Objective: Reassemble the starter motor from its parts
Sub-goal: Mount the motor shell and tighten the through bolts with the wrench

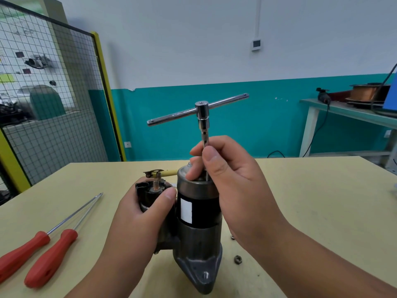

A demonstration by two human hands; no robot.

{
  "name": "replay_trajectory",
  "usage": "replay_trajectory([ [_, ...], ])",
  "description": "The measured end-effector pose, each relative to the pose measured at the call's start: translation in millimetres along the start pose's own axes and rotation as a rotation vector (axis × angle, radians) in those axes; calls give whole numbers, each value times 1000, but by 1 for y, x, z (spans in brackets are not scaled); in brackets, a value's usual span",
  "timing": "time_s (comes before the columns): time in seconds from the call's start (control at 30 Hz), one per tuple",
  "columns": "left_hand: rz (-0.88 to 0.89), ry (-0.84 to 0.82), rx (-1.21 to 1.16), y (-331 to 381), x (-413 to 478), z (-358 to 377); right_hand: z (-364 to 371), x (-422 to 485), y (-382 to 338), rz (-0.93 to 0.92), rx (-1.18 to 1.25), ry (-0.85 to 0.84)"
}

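Note:
The starter motor (197,214) stands upright on the wooden table (322,201), a dark cylinder with a white label and a grey cast nose at the bottom. My left hand (148,209) grips the black solenoid (148,195) on the motor's left side. A chrome T-handle socket wrench (200,111) stands vertically on the motor's top end. My right hand (227,171) pinches its thin shaft between thumb and fingers just above the end cap. The wrench tip is hidden behind my fingers.
Two red-handled screwdrivers (40,252) lie on the table at the left. A loose nut (237,259) and another small fastener (232,237) lie right of the motor base. A wire-mesh fence (53,104) stands at the left, a bench with copper wire spool (365,93) at the far right.

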State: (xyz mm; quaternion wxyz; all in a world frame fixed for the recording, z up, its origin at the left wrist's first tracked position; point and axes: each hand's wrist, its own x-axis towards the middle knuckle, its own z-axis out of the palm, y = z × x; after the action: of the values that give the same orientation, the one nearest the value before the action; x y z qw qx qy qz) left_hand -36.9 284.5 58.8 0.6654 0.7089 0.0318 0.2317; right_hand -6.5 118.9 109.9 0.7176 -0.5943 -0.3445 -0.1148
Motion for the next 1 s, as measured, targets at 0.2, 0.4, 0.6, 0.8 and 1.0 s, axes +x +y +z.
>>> replay_trajectory([
  [0.2, -6, -18, -22, -2, 0, 0, 0, 0, -1, 3, 7, 0],
  [0.4, 22, 0, 37, -5, 2, -2, -1, 0, -1, 28, 12, -13],
  [0.6, 9, 7, 30, -5, 3, -2, -3, 1, 0, 52, 41, -14],
  [0.8, -6, -5, 3, -4, 2, -1, -1, 2, 2, 26, 16, -2],
  [1.0, 2, -16, -9, -2, 1, -1, -1, 1, 1, 16, 20, -3],
])
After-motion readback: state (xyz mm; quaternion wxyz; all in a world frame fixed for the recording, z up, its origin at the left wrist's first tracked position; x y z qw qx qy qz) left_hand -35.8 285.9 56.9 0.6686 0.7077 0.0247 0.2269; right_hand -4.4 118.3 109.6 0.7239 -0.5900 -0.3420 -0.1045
